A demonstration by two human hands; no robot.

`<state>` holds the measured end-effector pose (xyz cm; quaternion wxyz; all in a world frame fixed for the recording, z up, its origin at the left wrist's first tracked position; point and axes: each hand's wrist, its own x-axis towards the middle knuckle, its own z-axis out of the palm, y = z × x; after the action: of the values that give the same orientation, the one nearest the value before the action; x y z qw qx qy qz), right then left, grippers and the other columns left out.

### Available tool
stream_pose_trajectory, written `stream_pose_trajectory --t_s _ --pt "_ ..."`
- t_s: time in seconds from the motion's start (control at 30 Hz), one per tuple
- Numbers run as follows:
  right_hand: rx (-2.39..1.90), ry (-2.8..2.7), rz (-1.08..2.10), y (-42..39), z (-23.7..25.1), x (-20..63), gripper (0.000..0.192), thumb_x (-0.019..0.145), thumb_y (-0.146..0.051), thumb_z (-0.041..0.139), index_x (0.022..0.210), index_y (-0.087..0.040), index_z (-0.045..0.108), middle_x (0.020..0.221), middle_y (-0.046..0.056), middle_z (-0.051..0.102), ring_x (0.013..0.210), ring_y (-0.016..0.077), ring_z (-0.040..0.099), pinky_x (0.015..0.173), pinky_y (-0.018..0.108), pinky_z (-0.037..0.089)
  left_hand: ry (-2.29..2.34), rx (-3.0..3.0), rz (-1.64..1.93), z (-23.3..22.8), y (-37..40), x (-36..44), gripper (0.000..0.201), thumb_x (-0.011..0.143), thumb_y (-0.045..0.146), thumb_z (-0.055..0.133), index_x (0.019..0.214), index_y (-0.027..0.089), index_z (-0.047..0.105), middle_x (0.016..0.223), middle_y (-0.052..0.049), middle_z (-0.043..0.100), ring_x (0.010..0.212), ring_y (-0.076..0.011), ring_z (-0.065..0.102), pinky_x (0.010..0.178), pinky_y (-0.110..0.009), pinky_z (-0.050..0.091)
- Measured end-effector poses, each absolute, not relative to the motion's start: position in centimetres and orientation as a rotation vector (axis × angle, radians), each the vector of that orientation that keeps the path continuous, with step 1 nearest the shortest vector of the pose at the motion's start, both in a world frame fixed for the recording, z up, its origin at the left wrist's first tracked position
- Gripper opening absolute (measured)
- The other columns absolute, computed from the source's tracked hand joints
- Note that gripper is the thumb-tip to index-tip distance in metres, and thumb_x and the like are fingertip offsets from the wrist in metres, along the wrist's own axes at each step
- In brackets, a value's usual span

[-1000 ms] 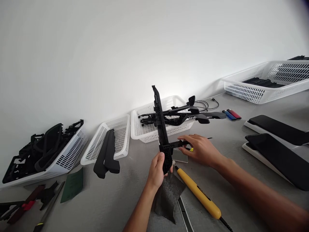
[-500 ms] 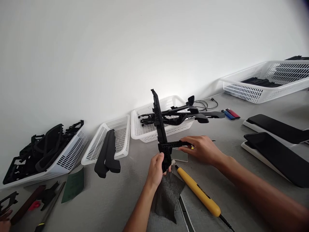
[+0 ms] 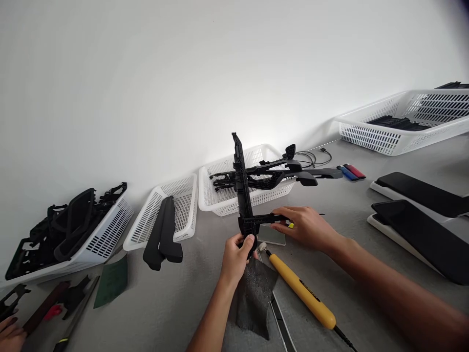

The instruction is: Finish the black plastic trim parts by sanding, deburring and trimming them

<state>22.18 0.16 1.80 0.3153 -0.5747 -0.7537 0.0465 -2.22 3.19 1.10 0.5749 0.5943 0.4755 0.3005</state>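
My left hand [image 3: 236,261] is closed around the lower end of a long black plastic trim piece [image 3: 242,188], which stands nearly upright in front of me. My right hand [image 3: 302,227] pinches a black caliper [image 3: 266,218] lying crosswise, its jaw end against the trim piece just above my left fingers. Whether both jaws touch is hard to make out. Below my hands lies a dark grey sheet [image 3: 256,298] strewn with light crumbs. Beside it rests a yellow corded hand tool [image 3: 302,291], its tip close to my left hand.
White baskets hold black parts: one at left [image 3: 102,239], one with two dark strips [image 3: 190,222], one behind the trim [image 3: 205,195], one at right [image 3: 388,142]. Blue and red lighters [image 3: 351,172], black-topped pieces [image 3: 421,239] and a green sheet [image 3: 112,283] lie around. Another person's hand [image 3: 10,335] shows lower left.
The trim piece has turned slightly more upright, and my left thumb has shifted on its lower end. The caliper has moved slightly left and up. The other person's hand has come further into view.
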Motion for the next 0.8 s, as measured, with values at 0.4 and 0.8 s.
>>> stream_pose_trajectory --t_s 0.4,0.8 --pt "-1.501 -1.938 0.115 0.3 1.0 21.8 0.028 0.098 -0.029 0.070 0.124 -0.022 0.073 0.100 0.007 0.085 0.072 0.0224 0.079 0.066 0.030 0.058 1.150 1.377 0.725 1.2 2.9 -2.0 0.059 0.079 0.076 0.074 0.083 0.018 0.068 0.058 -0.002 0.064 0.052 -0.0151 0.053 0.046 -0.023 0.031" --pt "-1.409 -1.996 -0.047 0.4 0.6 23.0 0.033 0.107 -0.036 0.065 0.136 -0.025 0.076 0.093 0.005 0.082 0.072 0.0209 0.077 0.062 0.028 0.052 1.114 1.384 0.723 1.0 2.9 -2.1 0.056 0.083 0.071 0.075 0.096 0.018 0.068 0.059 0.000 0.063 0.054 -0.0152 0.054 0.046 -0.021 0.033"
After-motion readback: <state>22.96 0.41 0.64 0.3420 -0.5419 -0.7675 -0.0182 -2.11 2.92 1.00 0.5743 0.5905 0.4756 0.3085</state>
